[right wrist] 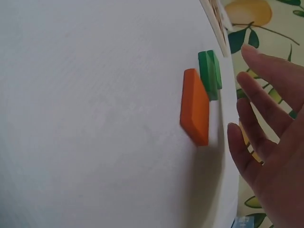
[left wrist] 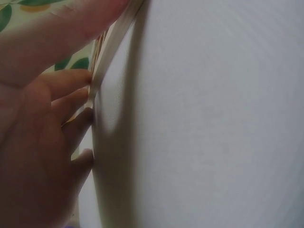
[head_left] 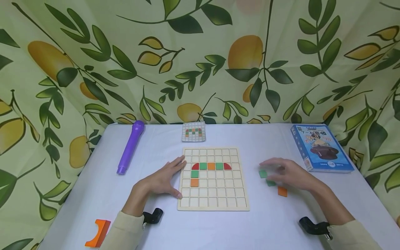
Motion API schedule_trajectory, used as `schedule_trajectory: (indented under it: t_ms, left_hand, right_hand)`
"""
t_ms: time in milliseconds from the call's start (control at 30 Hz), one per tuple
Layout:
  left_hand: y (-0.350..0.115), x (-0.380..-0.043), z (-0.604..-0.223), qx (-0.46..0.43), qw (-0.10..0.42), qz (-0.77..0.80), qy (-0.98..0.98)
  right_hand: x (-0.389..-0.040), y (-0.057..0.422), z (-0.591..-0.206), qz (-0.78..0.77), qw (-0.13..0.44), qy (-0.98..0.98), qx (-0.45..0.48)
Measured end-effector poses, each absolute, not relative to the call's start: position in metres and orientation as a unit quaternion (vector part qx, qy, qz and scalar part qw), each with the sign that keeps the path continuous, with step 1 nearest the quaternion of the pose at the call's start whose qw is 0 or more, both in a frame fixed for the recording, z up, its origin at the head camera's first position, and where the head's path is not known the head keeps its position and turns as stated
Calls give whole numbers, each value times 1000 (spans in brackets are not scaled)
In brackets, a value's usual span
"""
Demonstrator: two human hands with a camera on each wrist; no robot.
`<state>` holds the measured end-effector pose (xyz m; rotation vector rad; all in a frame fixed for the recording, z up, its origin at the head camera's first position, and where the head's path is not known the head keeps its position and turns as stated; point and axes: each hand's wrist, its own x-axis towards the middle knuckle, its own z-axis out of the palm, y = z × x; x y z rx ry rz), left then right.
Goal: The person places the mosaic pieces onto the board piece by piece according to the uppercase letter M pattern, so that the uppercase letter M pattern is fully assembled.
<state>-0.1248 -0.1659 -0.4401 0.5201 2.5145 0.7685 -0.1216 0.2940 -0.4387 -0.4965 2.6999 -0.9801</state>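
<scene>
A pale wooden grid board (head_left: 218, 205) lies mid-table. Along one of its rows sit a red rounded piece (head_left: 195, 166), a green square, an orange square (head_left: 211, 166), another green square and a second red rounded piece (head_left: 227, 166). Under the left end come a green tile (head_left: 194, 174) and an orange tile (head_left: 194, 182). My left hand (head_left: 162, 176) touches the board's left edge, thumb and fingers spread. Over loose green tiles (head_left: 263, 174) at the right hovers my right hand (head_left: 289, 173), fingers bent loosely and holding nothing visible. A loose orange tile (right wrist: 194, 107) lies near them.
Behind the board is a small pattern card (head_left: 193, 132). A purple microphone-shaped stick (head_left: 130, 147) lies at the left, an orange arch block (head_left: 99, 233) at the front left. At the back right is a blue box (head_left: 323, 148). A patterned cloth (head_left: 203, 45) hangs behind the table.
</scene>
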Motion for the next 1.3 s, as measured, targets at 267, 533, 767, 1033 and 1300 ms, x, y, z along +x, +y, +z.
schedule_trajectory:
  t_ms: [267,533,767,1033,1300]
  left_hand:
    - [-167,-124,-439,191,232,275,913]
    - [-167,-124,-439,184,232,273,915]
    - [-166,-123,-440,186,229,277,915]
    - [-166,-123,-441,191,229,280,913]
    - [-165,-123,-442,188,227,276,915]
  right_hand:
    - [-123,298,-448,-356,132,909,-173]
    - [-125,295,-454,-346,127,913,-176]
    - [-124,294,-455,-336,116,918,-175]
    - [-124,293,-455,-322,108,925,-169]
    - [-124,291,-453,-319,102,929,-158]
